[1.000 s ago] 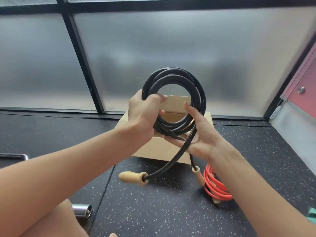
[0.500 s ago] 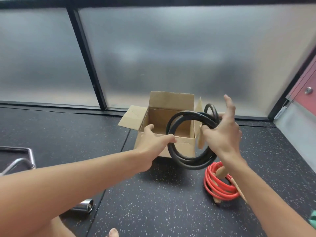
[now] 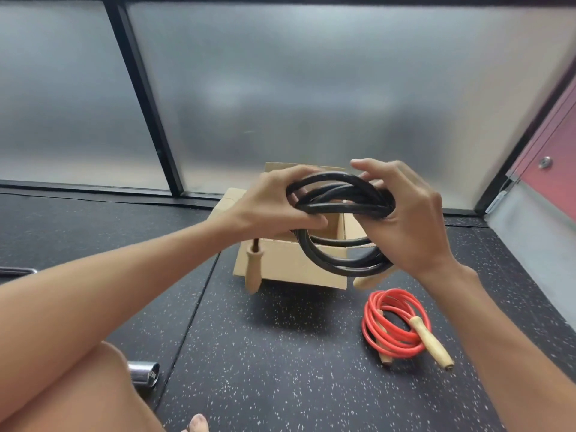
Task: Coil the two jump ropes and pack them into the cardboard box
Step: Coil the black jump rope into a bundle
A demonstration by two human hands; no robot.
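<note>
A coiled black jump rope (image 3: 338,207) hangs in the air over the open cardboard box (image 3: 290,266). My left hand (image 3: 271,204) grips the coil's left side and my right hand (image 3: 405,219) grips its right side. One wooden handle (image 3: 253,269) of the black rope dangles in front of the box's left wall; a second (image 3: 367,280) pokes out below my right wrist. A coiled red jump rope (image 3: 391,325) with wooden handles lies on the floor to the right of the box.
The floor is black speckled rubber matting (image 3: 280,369). A chrome tube end (image 3: 145,372) lies at lower left by my knee. Frosted glass panels with black frames stand behind the box. A red door (image 3: 554,157) is at far right.
The black coil has been folded into a twisted double loop and raised above the box. My left hand has gone from the box edge to gripping the coil.
</note>
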